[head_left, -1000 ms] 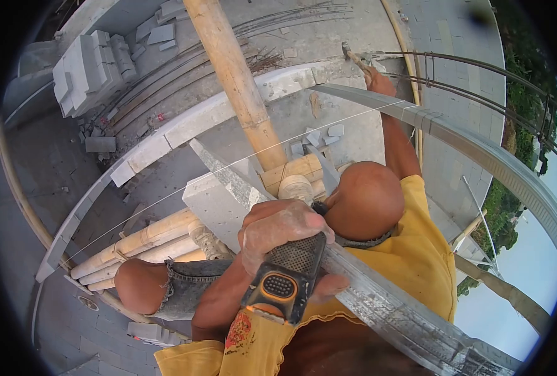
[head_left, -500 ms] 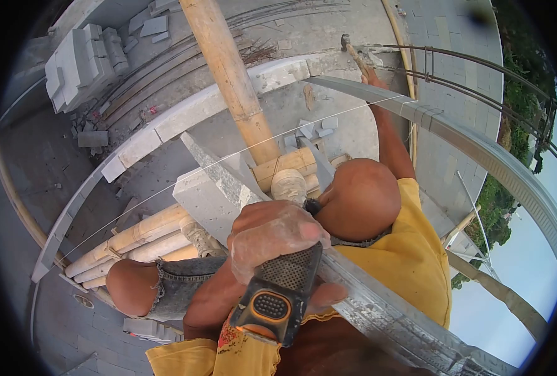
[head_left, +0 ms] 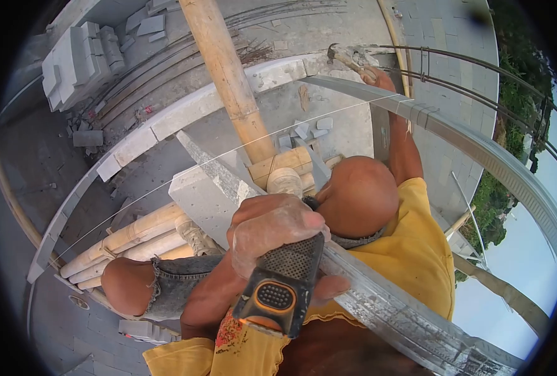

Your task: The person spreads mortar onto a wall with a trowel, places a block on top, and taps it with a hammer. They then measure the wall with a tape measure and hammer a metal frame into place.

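Near the middle, my left hand [head_left: 272, 229] is closed round a black block with a textured grip and an orange-ringed panel [head_left: 275, 296], close against a mortar-stained metal bar [head_left: 403, 313]. Its palm side is hidden. The bar passes behind that hand, and its far end overlaps a pale grey block [head_left: 203, 203]. Out at the upper right, my right hand [head_left: 373, 76] grips the wooden handle of a hammer [head_left: 347, 61]. The hammer's head is over the far end of the curved row of pale blocks [head_left: 184, 116], near a long metal channel [head_left: 453, 135].
A thin white string [head_left: 278, 131] crosses above the work. Bamboo poles [head_left: 228, 81] stand and lie around my feet. Stacked blocks [head_left: 78, 69] are at the upper left. Steel rods [head_left: 466, 59] jut out at the right, beside the edge with trees and sky beyond.
The hammer has swung a little to the left and its head has tipped lower in view. My left hand keeps its grip, and the whole view has shifted slightly.
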A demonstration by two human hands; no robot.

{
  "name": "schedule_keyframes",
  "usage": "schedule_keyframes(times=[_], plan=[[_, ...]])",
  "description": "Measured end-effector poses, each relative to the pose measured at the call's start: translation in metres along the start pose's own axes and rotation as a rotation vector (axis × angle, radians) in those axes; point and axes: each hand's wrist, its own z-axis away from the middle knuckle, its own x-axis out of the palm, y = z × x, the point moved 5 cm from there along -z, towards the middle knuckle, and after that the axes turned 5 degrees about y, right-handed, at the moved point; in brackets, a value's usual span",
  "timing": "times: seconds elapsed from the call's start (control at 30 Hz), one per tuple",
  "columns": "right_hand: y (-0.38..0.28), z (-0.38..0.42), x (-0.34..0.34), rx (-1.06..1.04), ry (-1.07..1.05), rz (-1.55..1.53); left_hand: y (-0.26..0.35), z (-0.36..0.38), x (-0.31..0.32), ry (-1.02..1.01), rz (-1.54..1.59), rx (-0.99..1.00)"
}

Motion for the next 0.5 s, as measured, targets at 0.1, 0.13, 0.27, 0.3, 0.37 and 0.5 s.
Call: schedule_keyframes(times=[0.1,0.13,0.27,0.3,0.37,0.5], plan=[[0.004,0.003,0.033,0.104,0.170,-0.268,0.003,-0.003,0.001,-0.052,-0.014,-0.036],[0.008,0.002,0.041,0.129,0.101,-0.300,0.002,-0.003,0.001,-0.057,-0.013,-0.031],[0.016,-0.003,0.032,0.108,-0.199,-0.299,0.002,-0.002,-0.002,-0.046,-0.017,-0.022],[0.018,0.000,0.021,0.083,-0.276,-0.255,0.001,-0.002,-0.001,-0.039,-0.006,-0.024],[0.017,0.003,0.006,0.066,-0.247,-0.262,0.000,-0.001,-0.001,-0.034,-0.007,0.000],[-0.001,0.010,0.030,0.182,-0.126,-0.470,-0.001,-0.001,-0.003,-0.080,0.012,-0.029]])
